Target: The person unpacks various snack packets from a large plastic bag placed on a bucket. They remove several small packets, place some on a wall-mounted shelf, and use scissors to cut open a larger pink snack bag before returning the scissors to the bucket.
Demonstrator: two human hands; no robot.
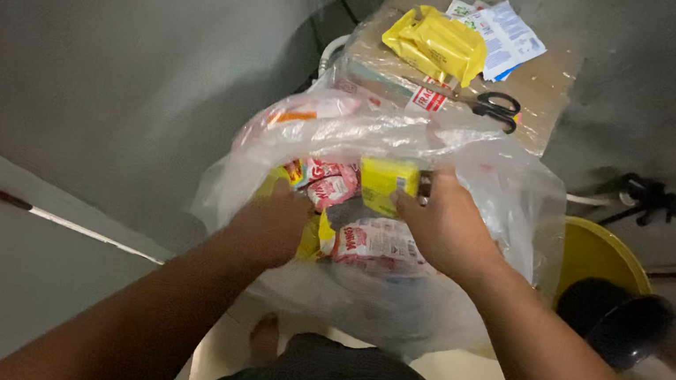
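A large clear plastic bag (500,179) stands open in front of me, filled with several small red-and-white and yellow packets (375,242). My right hand (444,224) is inside the bag's mouth, its fingers closed on a small yellow packet (386,184). My left hand (270,225) reaches into the bag on the left side, resting among the packets with its fingers hidden from view.
Behind the bag a cardboard box (540,91) carries a yellow pouch (436,44), printed paper sheets (504,34) and black scissors (497,108). A yellow bucket (597,251) and a black round object (617,321) stand at the right. Grey walls surround the spot.
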